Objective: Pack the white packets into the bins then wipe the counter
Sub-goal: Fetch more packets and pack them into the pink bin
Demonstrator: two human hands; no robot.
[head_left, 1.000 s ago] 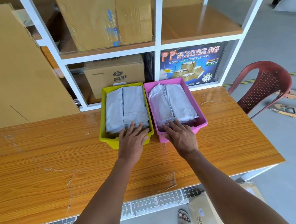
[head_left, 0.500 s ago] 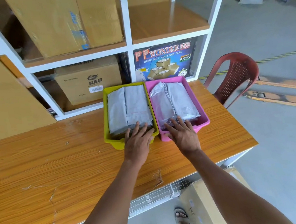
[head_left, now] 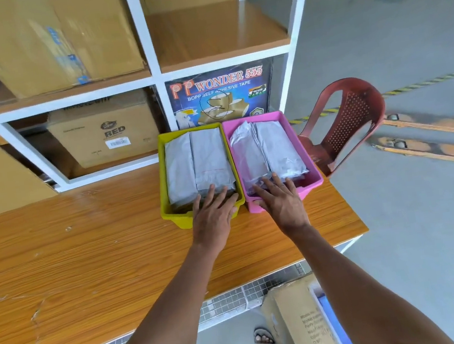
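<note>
Flat, both hands [head_left: 249, 208] press the packets [head_left: 198, 162] in bins [head_left: 166, 205].

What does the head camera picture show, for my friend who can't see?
Two open hands, left hand and right hand, rest on white packets in a yellow bin and pink bin on a wooden counter.

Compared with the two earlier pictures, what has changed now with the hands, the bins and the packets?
Almost nothing changed. The left hand still rests flat on the near rim of the yellow bin, and the right hand on the pink bin. Nothing was grasped or released. The white packets stay packed as before. Only the camera view shifted.
</note>
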